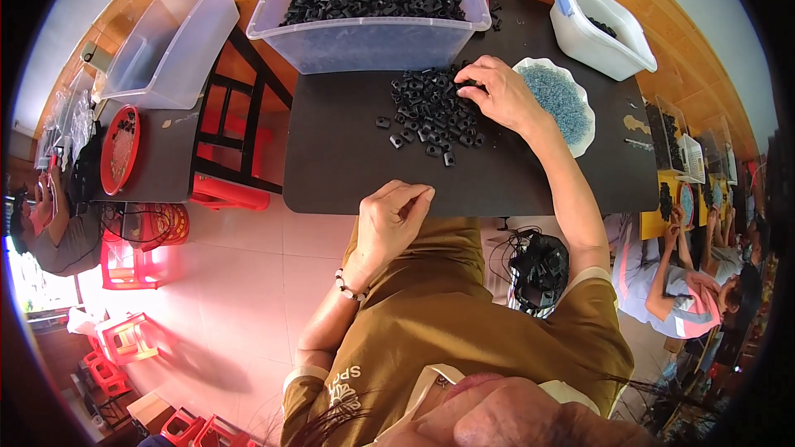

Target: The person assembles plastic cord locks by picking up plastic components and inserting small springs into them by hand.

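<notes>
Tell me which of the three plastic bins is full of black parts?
The large clear bin at the table's far edge, heaped with black parts; the left bin looks empty, the small white one holds few.

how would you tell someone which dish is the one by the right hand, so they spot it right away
Start at the dark table with the big clear bin of black parts at its far edge. Right of the loose pile of black pieces, beside the right hand, sits a white scalloped dish. It alone holds small blue-grey bits, not black parts.

Bright daylight, left glare, fisheye edges
</notes>
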### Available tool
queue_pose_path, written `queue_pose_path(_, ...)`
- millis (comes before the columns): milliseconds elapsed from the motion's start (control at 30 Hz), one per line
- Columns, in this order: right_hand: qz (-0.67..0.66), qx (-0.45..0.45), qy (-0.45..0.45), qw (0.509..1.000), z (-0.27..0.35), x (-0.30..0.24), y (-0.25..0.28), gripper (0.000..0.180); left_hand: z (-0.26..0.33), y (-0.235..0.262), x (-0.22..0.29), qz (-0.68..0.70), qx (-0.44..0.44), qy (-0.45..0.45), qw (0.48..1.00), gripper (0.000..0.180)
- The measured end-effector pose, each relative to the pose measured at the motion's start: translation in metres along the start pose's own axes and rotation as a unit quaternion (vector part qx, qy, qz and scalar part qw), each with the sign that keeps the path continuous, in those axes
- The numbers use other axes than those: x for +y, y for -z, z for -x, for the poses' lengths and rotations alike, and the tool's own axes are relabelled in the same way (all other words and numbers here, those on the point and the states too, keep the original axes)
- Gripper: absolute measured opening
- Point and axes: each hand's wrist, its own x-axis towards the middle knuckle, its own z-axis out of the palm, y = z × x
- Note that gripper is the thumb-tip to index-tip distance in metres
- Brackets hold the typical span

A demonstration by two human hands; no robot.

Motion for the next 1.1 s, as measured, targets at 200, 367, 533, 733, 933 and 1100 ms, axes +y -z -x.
queue_pose_path(200,-0.056,0.005,-0.028,0.998,0.002,-0.019,0.018,0.018,-0.001,0.003,0.005,0.019,-0.008,0.025,0.999,0.009)
queue_pose_path(367,-0.249,-0.043,0.01,0.967,0.031,-0.078,0.041,0.018,0.0,0.008,0.01,0.167,-0.033,0.139,0.976,0.021)
queue_pose_path(533,-0.317,-0.031,0.056,0.946,0.075,-0.109,0.026,0.021,0.006,0.006,0.019,0.349,-0.11,0.196,0.91,0.037)
queue_pose_path(733,-0.296,-0.004,0.047,0.954,0.096,-0.112,0.023,0.024,0.007,0.007,0.019,0.362,-0.164,0.238,0.886,0.034)
queue_pose_path(933,-0.298,-0.012,0.029,0.954,0.101,-0.11,0.025,0.026,0.008,0.003,0.015,0.393,-0.176,0.25,0.867,0.032)
queue_pose_path(1100,-0.223,0.012,-0.062,0.973,0.101,-0.089,0.045,0.02,0.011,0.004,0.015,0.376,-0.175,0.257,0.873,0.029)
